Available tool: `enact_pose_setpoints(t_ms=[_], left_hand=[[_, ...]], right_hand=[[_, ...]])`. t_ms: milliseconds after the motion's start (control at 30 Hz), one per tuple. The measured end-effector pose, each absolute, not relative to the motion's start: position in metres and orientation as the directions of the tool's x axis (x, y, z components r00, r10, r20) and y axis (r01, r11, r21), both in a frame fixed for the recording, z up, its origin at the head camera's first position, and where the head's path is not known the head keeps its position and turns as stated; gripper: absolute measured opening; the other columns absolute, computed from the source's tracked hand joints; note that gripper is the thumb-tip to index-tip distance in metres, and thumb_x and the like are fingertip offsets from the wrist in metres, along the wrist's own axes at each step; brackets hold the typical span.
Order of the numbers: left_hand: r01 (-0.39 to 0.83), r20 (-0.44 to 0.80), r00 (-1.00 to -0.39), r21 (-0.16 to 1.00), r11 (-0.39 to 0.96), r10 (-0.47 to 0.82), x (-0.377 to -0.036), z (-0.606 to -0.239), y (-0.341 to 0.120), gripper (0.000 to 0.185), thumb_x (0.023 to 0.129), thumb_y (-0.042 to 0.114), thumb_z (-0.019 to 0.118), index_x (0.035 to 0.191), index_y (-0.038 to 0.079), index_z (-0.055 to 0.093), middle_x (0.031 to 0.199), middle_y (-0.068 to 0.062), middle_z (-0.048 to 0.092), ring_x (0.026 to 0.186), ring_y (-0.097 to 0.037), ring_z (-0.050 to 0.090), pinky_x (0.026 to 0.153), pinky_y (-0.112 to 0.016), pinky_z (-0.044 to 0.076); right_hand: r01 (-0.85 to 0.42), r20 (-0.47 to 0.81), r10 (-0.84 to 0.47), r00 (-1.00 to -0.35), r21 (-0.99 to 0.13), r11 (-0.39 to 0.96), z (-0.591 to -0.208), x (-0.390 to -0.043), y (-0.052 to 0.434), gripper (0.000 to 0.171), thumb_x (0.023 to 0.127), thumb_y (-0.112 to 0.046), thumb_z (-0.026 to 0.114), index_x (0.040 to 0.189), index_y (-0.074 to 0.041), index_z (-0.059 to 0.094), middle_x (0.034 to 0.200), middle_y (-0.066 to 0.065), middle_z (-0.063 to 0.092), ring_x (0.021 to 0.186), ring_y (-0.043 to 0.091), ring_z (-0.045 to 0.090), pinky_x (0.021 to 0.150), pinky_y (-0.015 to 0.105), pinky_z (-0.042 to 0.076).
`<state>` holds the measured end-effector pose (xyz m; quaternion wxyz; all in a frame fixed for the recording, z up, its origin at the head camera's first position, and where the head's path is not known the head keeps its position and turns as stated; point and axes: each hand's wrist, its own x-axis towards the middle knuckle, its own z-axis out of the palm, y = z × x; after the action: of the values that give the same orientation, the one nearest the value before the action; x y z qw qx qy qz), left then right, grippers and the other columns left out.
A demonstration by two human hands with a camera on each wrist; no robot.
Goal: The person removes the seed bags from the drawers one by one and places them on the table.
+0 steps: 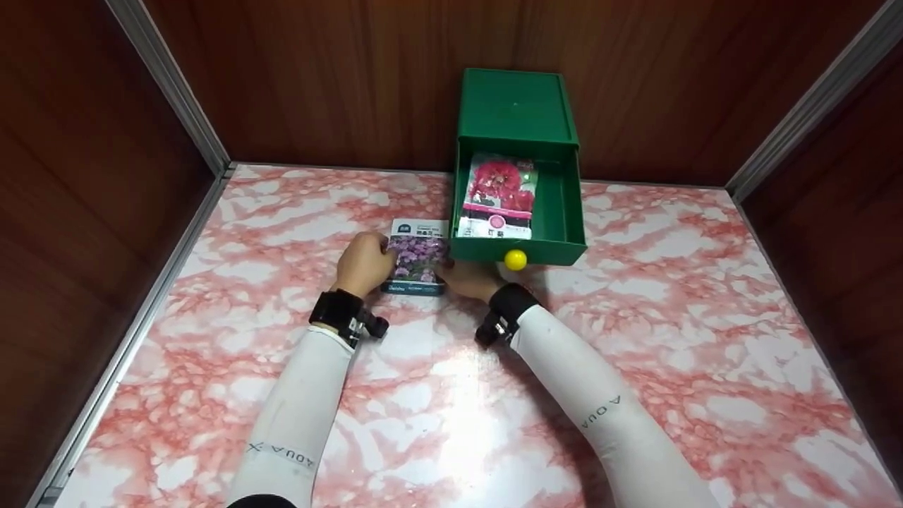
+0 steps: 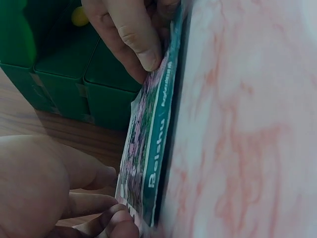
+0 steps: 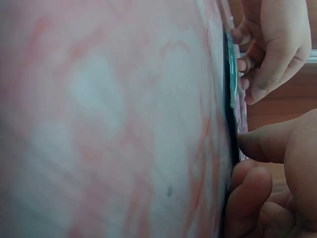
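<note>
A seed packet (image 1: 417, 255) with purple flowers lies on the marbled tabletop, its teal bottom strip toward me. At its left edge my left hand (image 1: 365, 264) pinches it; the left wrist view shows those fingers (image 2: 111, 215) at the corner. Opposite, my right hand (image 1: 474, 280) grips the right edge, its thumb (image 3: 265, 142) over the packet and its other fingers curled beside the edge. Part of the right hand is hidden behind the green drawer (image 1: 487, 251) in the head view. Under the packet's near edge a dark border (image 3: 229, 106) shows in the right wrist view.
The drawer is pulled out of its green case (image 1: 517, 106) against the back wall, a yellow knob (image 1: 516, 260) on its front. Inside lies a packet with a pink flower (image 1: 498, 189). Brown wood-grain panels (image 1: 317, 85) enclose the marbled tabletop (image 1: 677, 339) at back and sides.
</note>
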<state>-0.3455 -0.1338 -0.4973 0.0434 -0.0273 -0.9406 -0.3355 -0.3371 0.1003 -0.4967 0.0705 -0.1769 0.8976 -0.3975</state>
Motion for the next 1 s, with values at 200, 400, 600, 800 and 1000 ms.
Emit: enact_pose_setpoints(t_ms=[200,400,600,800,1000], left_hand=[[0.099,0.112,-0.993,0.638,0.763,0.035,-0.346,-0.497,-0.136,0.035,0.103,0.017,0.07,0.073,0.011,0.052,0.075,-0.007,0.05,0.069,-0.026,0.05,0.06,-0.04,0.033],[0.106,0.109,-0.993,0.667,0.737,0.044,-0.344,-0.496,-0.139,0.025,0.102,0.017,0.068,0.081,0.004,0.061,0.075,-0.006,0.052,0.07,-0.026,0.051,0.063,-0.041,0.037],[0.08,0.074,-0.996,0.672,0.736,0.041,-0.348,-0.497,-0.143,0.039,0.105,0.025,0.068,0.132,-0.002,0.076,0.118,-0.019,0.076,0.106,-0.033,0.072,0.093,-0.052,0.059],[0.025,0.033,-0.999,0.682,0.731,0.003,-0.344,-0.48,-0.142,0.048,0.107,0.028,0.071,0.146,-0.001,0.07,0.126,-0.02,0.076,0.117,-0.036,0.072,0.099,-0.056,0.057],[0.051,0.076,-0.997,0.719,0.693,-0.005,-0.343,-0.472,-0.152,0.052,0.107,0.032,0.071,0.147,-0.002,0.069,0.122,-0.02,0.076,0.111,-0.036,0.071,0.097,-0.055,0.056]], right_hand=[[-0.311,0.078,-0.385,-0.919,-0.745,0.591,-0.499,-0.337,0.099,0.042,0.111,-0.024,0.07,0.135,0.009,0.061,0.116,0.017,0.063,0.112,0.031,0.061,0.109,0.044,0.05],[-0.395,0.181,-0.402,-0.898,-0.735,0.551,-0.499,-0.332,0.1,0.049,0.108,-0.019,0.075,0.139,0.013,0.056,0.12,0.024,0.063,0.114,0.034,0.061,0.112,0.049,0.049],[-0.419,0.19,-0.409,-0.892,-0.687,0.594,-0.493,-0.322,0.098,0.048,0.112,-0.023,0.069,0.141,0.012,0.052,0.116,0.025,0.063,0.106,0.038,0.063,0.106,0.051,0.052],[-0.319,0.057,-0.369,-0.928,-0.636,0.703,-0.486,-0.307,0.094,0.051,0.116,-0.033,0.062,0.148,0.005,0.05,0.119,0.018,0.067,0.107,0.032,0.069,0.099,0.047,0.059],[-0.405,0.084,-0.432,-0.898,-0.544,0.735,-0.478,-0.291,0.084,0.051,0.116,-0.035,0.062,0.145,0.006,0.05,0.089,0.009,0.059,0.079,0.028,0.065,0.07,0.049,0.058]])
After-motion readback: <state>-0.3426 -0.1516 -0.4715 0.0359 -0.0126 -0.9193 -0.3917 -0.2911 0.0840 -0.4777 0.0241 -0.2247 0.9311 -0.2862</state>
